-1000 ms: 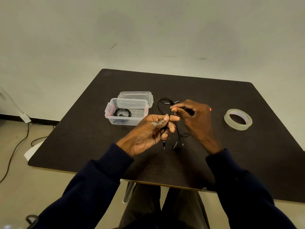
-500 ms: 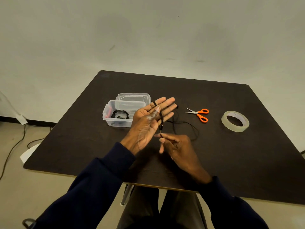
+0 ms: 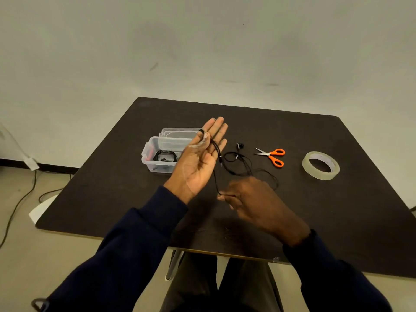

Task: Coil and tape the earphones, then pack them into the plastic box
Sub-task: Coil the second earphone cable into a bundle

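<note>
My left hand [image 3: 200,158] is raised palm up with straight fingers, and the thumb pins the end of the black earphone cable [image 3: 238,164] against the index finger. The cable runs down across the palm to my right hand [image 3: 252,197], which pinches it just below the left palm. The loose rest of the cable lies tangled on the table behind my right hand, with an earbud near the scissors. A clear plastic box [image 3: 157,164] stands left of my left hand with one coiled black earphone set [image 3: 165,156] inside. Its lid [image 3: 180,131] lies just behind it.
Orange-handled scissors [image 3: 273,156] lie right of the loose cable. A roll of clear tape [image 3: 320,165] sits further right on the dark table [image 3: 337,210]. Cables run along the floor at the left.
My left hand opened flat and rose with the cable end under the thumb. My right hand dropped toward me, pulling the cable down across the palm. The scissors came into view.
</note>
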Demonstrator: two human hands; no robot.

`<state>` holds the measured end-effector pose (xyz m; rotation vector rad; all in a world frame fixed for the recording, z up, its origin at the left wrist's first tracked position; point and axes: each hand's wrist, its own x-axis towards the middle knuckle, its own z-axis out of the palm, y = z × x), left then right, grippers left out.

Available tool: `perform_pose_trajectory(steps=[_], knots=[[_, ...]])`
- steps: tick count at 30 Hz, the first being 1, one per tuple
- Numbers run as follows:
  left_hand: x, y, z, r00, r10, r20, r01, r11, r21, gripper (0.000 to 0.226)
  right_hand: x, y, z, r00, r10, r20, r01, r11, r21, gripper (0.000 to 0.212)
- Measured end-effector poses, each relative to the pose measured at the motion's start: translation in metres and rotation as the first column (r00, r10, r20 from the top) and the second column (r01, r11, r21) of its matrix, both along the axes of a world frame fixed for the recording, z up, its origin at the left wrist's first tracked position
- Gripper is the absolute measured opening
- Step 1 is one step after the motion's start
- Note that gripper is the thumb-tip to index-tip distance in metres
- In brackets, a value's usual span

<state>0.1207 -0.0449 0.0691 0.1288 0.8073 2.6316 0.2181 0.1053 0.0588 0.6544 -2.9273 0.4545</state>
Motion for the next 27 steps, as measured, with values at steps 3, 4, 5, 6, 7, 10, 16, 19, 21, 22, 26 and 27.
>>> perform_pose_trajectory(steps=[3, 4, 5, 6, 7, 10, 16, 19, 21, 22, 26, 27], knots=[[0.004, 0.002, -0.005, 0.999, -0.001, -0.052, -0.002, 0.998, -0.057, 0.038, 0.006, -0.002, 0.006, 0.997, 0.072, 0.004, -0.072, 0.994, -0.086, 0.02], [0.006, 0.002, -0.008, 0.998, -0.001, -0.067, -0.004, 0.997, -0.079, 0.038, 0.006, 0.0, 0.008, 0.997, 0.078, 0.003, -0.077, 0.993, -0.093, 0.02], [0.007, 0.002, -0.011, 0.996, -0.003, -0.09, -0.007, 0.994, -0.108, 0.038, 0.006, 0.002, 0.009, 0.997, 0.072, -0.002, -0.072, 0.993, -0.095, 0.018], [0.008, 0.0, -0.014, 0.992, -0.01, -0.125, -0.01, 0.988, -0.152, 0.038, 0.005, 0.005, 0.011, 0.998, 0.057, -0.014, -0.058, 0.994, -0.088, 0.016], [0.009, -0.002, -0.016, 0.985, -0.028, -0.17, -0.009, 0.977, -0.211, 0.037, 0.004, 0.009, 0.012, 0.999, 0.037, -0.037, -0.04, 0.997, -0.073, 0.014], [0.017, -0.006, -0.017, 0.945, -0.155, -0.288, -0.002, 0.878, -0.479, 0.031, -0.004, 0.019, 0.024, 0.977, -0.042, -0.21, 0.032, 0.998, -0.05, 0.015], [0.035, -0.007, -0.017, 0.883, -0.335, -0.329, 0.031, 0.741, -0.671, 0.036, -0.021, 0.025, 0.044, 0.919, -0.058, -0.391, 0.013, 0.993, -0.115, 0.015], [0.038, -0.01, -0.017, 0.912, -0.314, -0.265, 0.091, 0.783, -0.615, 0.041, -0.033, 0.03, 0.044, 0.911, -0.08, -0.406, -0.022, 0.97, -0.241, 0.013], [0.04, -0.011, -0.016, 0.921, -0.326, -0.211, 0.165, 0.82, -0.548, 0.037, -0.042, 0.029, 0.041, 0.926, -0.141, -0.349, -0.027, 0.9, -0.435, 0.008], [0.041, -0.011, -0.014, 0.921, -0.341, -0.19, 0.205, 0.836, -0.509, 0.036, -0.046, 0.029, 0.038, 0.937, -0.186, -0.297, -0.004, 0.842, -0.54, 0.009], [0.044, -0.012, 0.001, 0.907, -0.374, -0.195, 0.326, 0.915, -0.24, 0.037, -0.056, 0.023, 0.015, 0.983, -0.183, -0.022, 0.095, 0.607, -0.789, 0.014], [0.042, -0.011, 0.006, 0.903, -0.366, -0.226, 0.337, 0.928, -0.158, 0.037, -0.055, 0.019, 0.007, 0.99, -0.14, 0.013, 0.094, 0.586, -0.805, 0.017]])
